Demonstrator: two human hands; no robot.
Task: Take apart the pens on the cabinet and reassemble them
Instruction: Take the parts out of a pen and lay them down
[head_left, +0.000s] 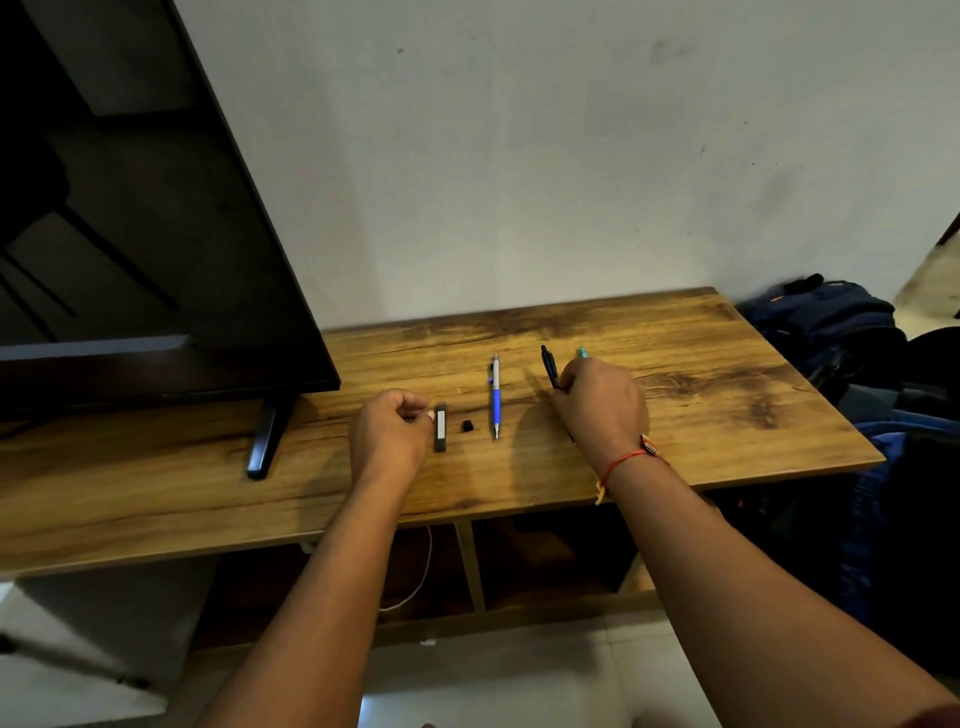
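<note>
Head camera, from the near edge outward: two bare forearms reach over the front of the wooden desk (701, 415); a red thread band (623, 460) circles the right wrist. The left hand (392, 428) has its fingers curled, thumb and forefinger meeting right beside the far end of a dark grey bar (440, 430) that lies flat on the desk; whether they pinch anything cannot be told. Just right of the bar sits a small black piece (467, 426). Next lies a blue and silver pen (496, 397), lengthwise, tip toward the person, touched by neither hand. The right hand (600, 405) is closed around a black pen (549, 366) whose far end juts out past the fingers. A teal pen tip (582, 353) shows beyond the knuckles; whether it is gripped too is unclear. Farther left a dark television (156, 208) stands on its foot (265, 441). A dark blue backpack (831, 322) sits beyond the desk's right end.
</note>
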